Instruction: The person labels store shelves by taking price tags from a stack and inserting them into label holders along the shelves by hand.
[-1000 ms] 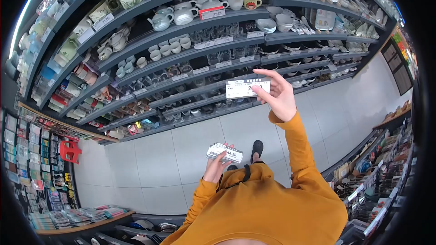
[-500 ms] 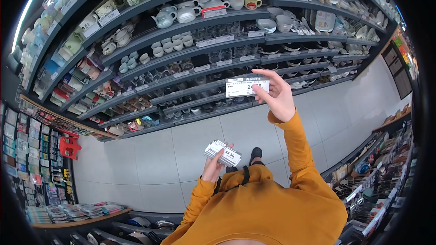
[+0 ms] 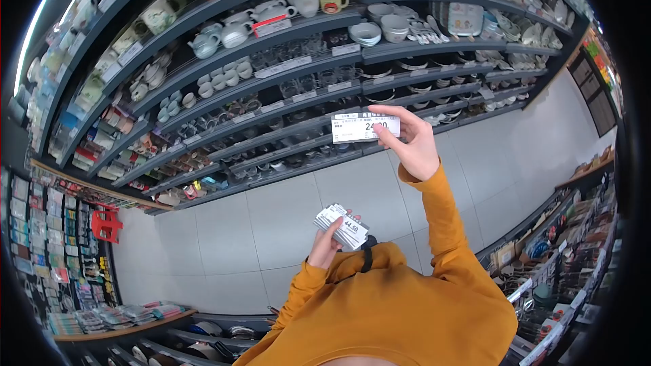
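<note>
Between the thumb and fingers of my right hand (image 3: 413, 146) is a single white price tag (image 3: 352, 130), held up flat toward the camera in front of the lower shelves. Its large digits are partly behind my thumb. My left hand (image 3: 327, 242) is lower, near my waist, closed on a fanned stack of price tags (image 3: 344, 228); the top one reads 44.50. The two hands are apart. Neither hand touches the shelves.
Curved dark shelves (image 3: 224, 69) ahead hold teapots (image 3: 205, 42), cups, glasses and bowls (image 3: 395, 26). A red stool (image 3: 106, 224) stands at the left by hanging packets. More stocked shelves line the right and the bottom left. Pale tiles (image 3: 224, 244) cover the floor.
The shelves have shifted left in view. My left hand has moved slightly right with the stack. My right hand still holds its tag, now a little further left. My shoes have left view.
</note>
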Available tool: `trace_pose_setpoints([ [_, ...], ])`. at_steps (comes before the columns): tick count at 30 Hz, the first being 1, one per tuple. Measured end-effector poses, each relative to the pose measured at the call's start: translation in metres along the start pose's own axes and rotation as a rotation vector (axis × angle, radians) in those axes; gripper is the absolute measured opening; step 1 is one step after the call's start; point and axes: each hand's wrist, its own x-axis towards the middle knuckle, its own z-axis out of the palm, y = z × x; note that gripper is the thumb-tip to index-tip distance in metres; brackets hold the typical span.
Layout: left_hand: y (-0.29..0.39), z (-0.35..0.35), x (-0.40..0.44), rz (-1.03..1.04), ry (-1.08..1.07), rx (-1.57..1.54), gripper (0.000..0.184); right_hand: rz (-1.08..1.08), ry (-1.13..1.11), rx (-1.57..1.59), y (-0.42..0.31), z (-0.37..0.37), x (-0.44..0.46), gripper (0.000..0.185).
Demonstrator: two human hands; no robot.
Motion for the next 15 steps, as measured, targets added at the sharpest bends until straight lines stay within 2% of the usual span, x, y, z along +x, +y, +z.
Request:
trace_pose_setpoints([
  [9, -0.029, 0.055, 0.029, -0.067, -0.037, 0.012, 0.042, -0.029, 0.008, -0.03, -0.006, -0.062, -0.008, 0.034],
  [15, -0.041, 0.068, 0.042, -0.031, -0.078, -0.119, 0.042, 0.005, 0.016, -0.087, -0.001, -0.086, -0.008, 0.034],
])
